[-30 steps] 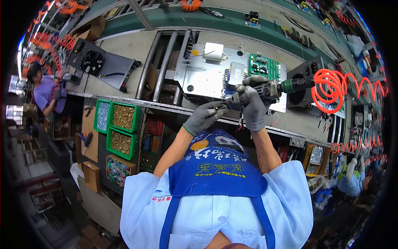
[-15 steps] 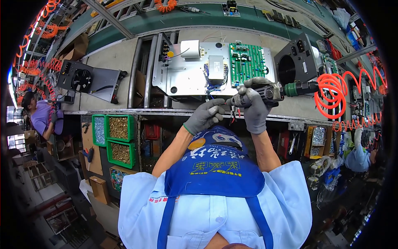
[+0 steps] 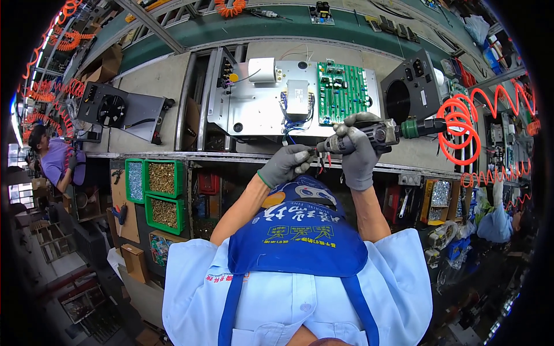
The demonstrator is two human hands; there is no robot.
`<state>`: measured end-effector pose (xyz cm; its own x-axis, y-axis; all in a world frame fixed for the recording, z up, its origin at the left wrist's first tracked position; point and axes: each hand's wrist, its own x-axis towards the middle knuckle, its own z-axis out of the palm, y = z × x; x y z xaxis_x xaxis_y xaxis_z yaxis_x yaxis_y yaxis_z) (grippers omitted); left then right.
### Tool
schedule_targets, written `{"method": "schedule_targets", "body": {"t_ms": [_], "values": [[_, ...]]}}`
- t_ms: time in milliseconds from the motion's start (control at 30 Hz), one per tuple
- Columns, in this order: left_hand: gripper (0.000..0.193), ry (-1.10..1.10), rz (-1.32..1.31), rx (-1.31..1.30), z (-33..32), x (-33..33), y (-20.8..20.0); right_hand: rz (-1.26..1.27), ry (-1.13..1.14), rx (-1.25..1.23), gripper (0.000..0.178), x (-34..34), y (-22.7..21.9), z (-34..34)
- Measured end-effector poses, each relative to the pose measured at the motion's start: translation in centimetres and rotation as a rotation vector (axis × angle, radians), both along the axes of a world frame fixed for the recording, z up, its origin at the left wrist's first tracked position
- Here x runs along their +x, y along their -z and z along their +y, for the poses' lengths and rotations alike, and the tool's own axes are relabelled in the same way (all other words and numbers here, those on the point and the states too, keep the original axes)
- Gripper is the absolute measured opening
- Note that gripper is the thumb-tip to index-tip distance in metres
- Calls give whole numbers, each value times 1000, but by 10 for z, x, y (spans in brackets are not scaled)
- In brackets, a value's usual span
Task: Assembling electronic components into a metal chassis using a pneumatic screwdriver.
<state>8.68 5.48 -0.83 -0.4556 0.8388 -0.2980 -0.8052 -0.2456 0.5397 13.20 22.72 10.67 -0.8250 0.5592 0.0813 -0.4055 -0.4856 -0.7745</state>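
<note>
My right hand [image 3: 360, 154], in a grey glove, is wrapped round an air-powered screwdriver [image 3: 385, 135] that lies level and points left. My left hand [image 3: 281, 166], also gloved, has its fingers pinched at the bit end; whatever sits between them is too small to make out. Just beyond both hands a flat metal chassis [image 3: 245, 109] rests on the bench. It carries a green circuit board [image 3: 343, 95], a transformer [image 3: 297, 99] with blue wires and a white cylinder [image 3: 262, 70]. Short red and black leads hang close to the bit.
Red coiled hose [image 3: 460, 130] runs from the tool to the right. A black panel with a round opening [image 3: 412, 86] stands right of the chassis; a unit with a fan [image 3: 112, 111] sits left, past metal rollers [image 3: 208, 98]. Green bins [image 3: 163, 177] hold small fasteners. Another person [image 3: 57, 161] is far left.
Both hands and the screwdriver have shifted slightly toward me and to the right against the chassis. The grip on the tool and the left-hand pinch look the same.
</note>
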Motion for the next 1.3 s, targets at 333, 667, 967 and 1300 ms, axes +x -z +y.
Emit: {"method": "schedule_targets", "body": {"t_ms": [333, 667, 967, 1300], "values": [[33, -82, -112, -16, -6, 7, 2, 9, -82, -92, 31, -5, 8, -3], [40, 64, -82, 3, -4, -4, 9, -1, -129, -37, 31, -13, 12, -3], [44, 87, -143, 26, 2, -9, 21, 4, -168, 97, 33, -22, 9, -11], [40, 26, -155, -338, -10, 9, 54, 72, 100, 388, 27, -44, 16, -22]]}}
